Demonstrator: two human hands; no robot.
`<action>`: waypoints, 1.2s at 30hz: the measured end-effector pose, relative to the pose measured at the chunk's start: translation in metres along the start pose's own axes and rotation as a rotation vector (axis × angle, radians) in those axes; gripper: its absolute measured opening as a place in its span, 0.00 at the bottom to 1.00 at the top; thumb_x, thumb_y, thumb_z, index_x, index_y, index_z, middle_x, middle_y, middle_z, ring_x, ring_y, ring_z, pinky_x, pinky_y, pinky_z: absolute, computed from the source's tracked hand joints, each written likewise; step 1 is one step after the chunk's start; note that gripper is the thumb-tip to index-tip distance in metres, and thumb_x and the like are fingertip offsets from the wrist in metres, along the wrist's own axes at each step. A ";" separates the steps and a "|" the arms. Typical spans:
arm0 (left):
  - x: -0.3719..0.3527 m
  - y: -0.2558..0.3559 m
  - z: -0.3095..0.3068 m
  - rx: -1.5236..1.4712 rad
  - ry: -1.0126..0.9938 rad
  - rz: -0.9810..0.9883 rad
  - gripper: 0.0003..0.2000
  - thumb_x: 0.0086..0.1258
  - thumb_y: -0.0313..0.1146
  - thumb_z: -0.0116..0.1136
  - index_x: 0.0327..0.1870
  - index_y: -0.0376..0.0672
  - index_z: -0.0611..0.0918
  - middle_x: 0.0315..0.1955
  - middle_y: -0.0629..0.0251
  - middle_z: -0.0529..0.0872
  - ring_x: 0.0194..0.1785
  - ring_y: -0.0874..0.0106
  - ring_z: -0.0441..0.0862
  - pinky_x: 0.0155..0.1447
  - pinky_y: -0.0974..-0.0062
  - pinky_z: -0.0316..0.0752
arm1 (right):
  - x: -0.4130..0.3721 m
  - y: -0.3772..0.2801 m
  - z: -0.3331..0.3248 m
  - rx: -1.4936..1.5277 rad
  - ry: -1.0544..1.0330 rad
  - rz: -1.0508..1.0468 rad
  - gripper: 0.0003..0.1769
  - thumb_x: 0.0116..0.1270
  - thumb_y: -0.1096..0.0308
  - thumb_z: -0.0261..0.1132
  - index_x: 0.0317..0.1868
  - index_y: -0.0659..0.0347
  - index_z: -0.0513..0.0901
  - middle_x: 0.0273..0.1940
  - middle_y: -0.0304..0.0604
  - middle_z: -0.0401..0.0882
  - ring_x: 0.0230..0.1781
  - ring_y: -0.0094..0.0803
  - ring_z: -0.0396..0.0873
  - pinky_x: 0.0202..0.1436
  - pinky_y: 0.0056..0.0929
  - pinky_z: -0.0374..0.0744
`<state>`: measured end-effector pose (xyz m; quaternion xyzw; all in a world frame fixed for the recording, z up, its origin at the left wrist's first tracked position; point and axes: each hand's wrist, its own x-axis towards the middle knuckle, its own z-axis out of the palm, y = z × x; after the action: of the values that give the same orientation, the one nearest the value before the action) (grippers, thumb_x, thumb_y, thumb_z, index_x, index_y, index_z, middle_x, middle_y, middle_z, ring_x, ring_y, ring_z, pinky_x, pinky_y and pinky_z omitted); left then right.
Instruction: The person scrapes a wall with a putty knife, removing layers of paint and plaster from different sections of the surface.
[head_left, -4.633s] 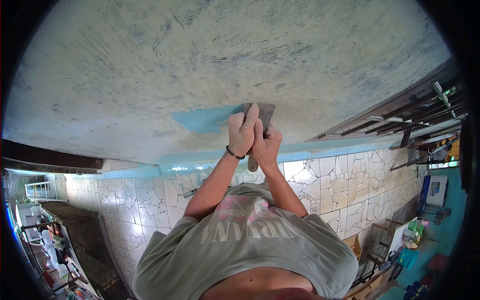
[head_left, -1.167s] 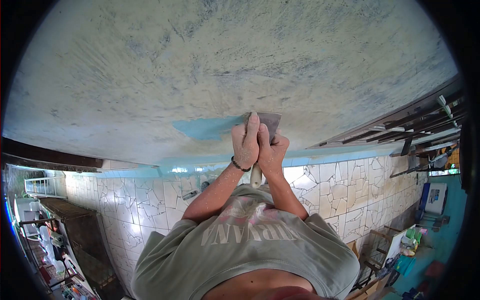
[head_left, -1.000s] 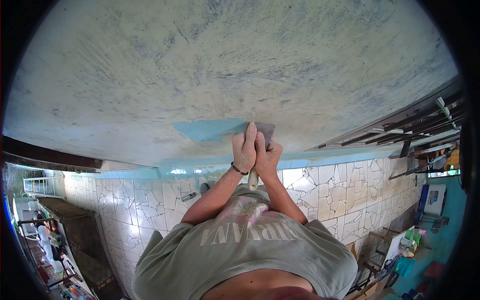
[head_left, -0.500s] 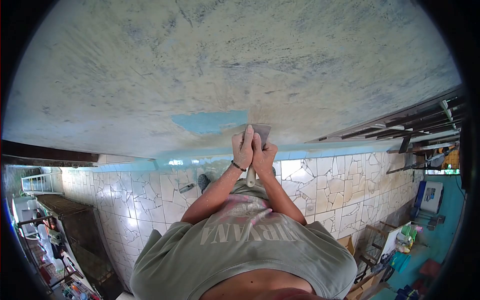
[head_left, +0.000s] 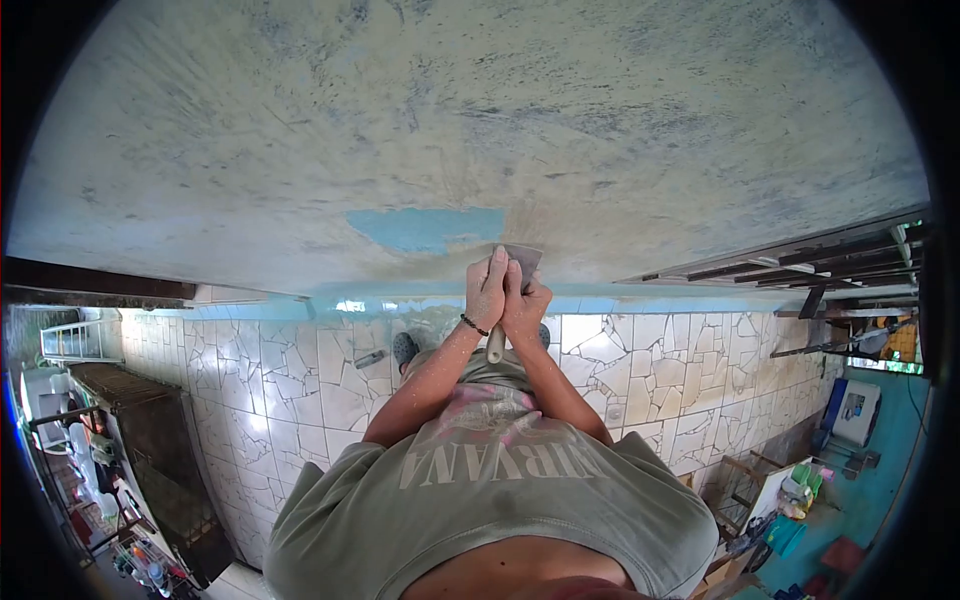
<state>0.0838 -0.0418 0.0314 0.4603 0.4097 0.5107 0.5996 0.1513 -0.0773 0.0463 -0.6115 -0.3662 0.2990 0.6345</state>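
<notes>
Both my hands are wrapped around one scraper (head_left: 523, 258) with a wide grey blade and a pale handle that sticks out below them. My left hand (head_left: 487, 293), with a dark beaded bracelet at its wrist, presses a thumb near the blade's left side. Beside it, my right hand (head_left: 526, 303) grips the same tool. The blade lies against the wall (head_left: 620, 150), which has a mottled, whitish-grey surface. Just up and left of the blade, a bare blue patch (head_left: 425, 229) shows in the wall.
White stone-pattern floor tiles (head_left: 680, 360) lie below. A loose object (head_left: 369, 358) rests on the floor near a dark shoe (head_left: 405, 349). At the left stands a dark cabinet (head_left: 150, 460); at the right are window slats (head_left: 800, 262), a wooden chair (head_left: 735, 490) and a white box (head_left: 858, 410).
The view has shifted slightly, so the floor and blue patch sit higher. Both hands still hold the scraper, and its handle has tilted slightly.
</notes>
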 end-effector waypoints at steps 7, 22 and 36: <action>-0.003 0.018 0.008 0.104 0.065 0.041 0.27 0.82 0.49 0.44 0.25 0.33 0.75 0.18 0.70 0.73 0.26 0.79 0.66 0.30 0.73 0.66 | 0.000 -0.015 -0.006 -0.047 -0.036 -0.009 0.26 0.75 0.61 0.63 0.20 0.70 0.76 0.16 0.31 0.71 0.22 0.16 0.64 0.21 0.27 0.64; 0.008 0.045 0.006 0.136 -0.036 0.110 0.25 0.82 0.45 0.43 0.33 0.32 0.83 0.27 0.67 0.84 0.31 0.78 0.78 0.36 0.76 0.75 | 0.015 -0.030 0.004 -0.016 0.007 -0.094 0.23 0.73 0.62 0.65 0.24 0.72 0.79 0.16 0.37 0.74 0.22 0.17 0.66 0.22 0.29 0.66; 0.000 0.034 0.012 0.074 0.047 0.072 0.27 0.81 0.49 0.46 0.29 0.32 0.81 0.21 0.71 0.79 0.27 0.81 0.71 0.31 0.75 0.69 | 0.009 -0.007 0.000 -0.018 0.004 -0.049 0.26 0.74 0.59 0.64 0.20 0.70 0.77 0.16 0.32 0.71 0.22 0.17 0.64 0.23 0.27 0.65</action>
<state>0.0877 -0.0420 0.0671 0.4845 0.4252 0.5272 0.5537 0.1560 -0.0704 0.0541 -0.6086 -0.3826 0.2790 0.6367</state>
